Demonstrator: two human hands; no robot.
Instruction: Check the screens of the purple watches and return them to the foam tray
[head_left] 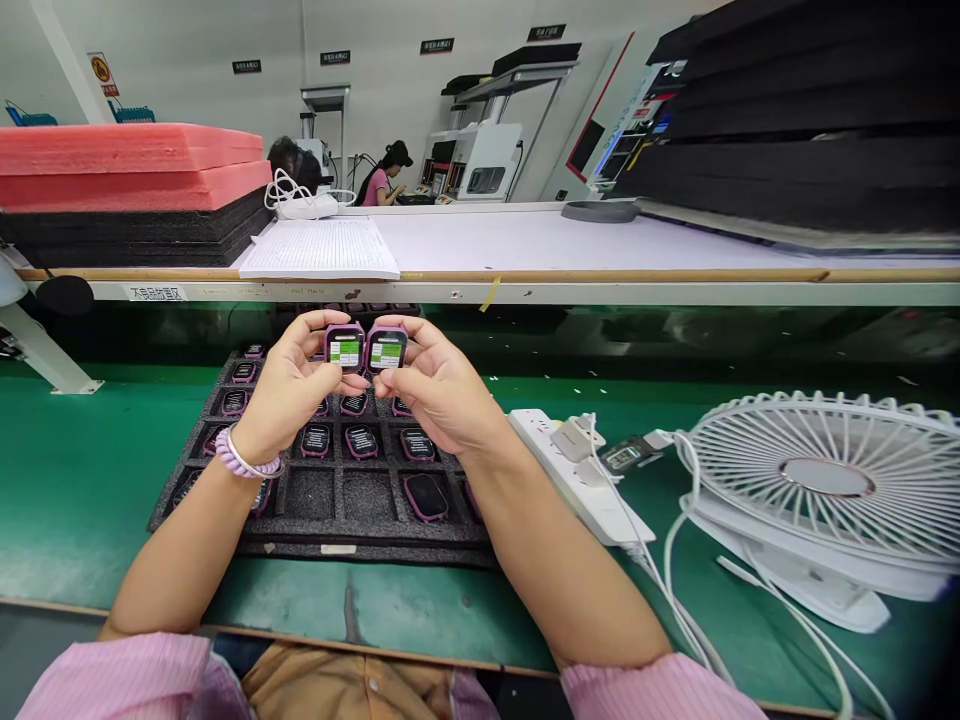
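Note:
Two purple-framed smartwatch bodies are held up side by side above a black foam tray (309, 492). My left hand (289, 385) is closed on the left smartwatch (345, 347), thumb below and fingers above. My right hand (439, 390) grips the right smartwatch (387, 350) the same way. Both screens are lit with green and white blocks, and the inner edges of the cases nearly meet. Below, several more purple smartwatches lie in the tray's compartments, such as one with a dark screen (426, 497). Two front compartments hold nothing. My forearms hide parts of the tray.
Right of the tray lie a white power strip (555, 450) with plugs and a white fan (825, 480) with loose cables. A shelf (480, 290) crosses ahead, bearing papers (322, 250), pink foam (135, 165) and stacked black foam (810, 130). Two people work beyond it.

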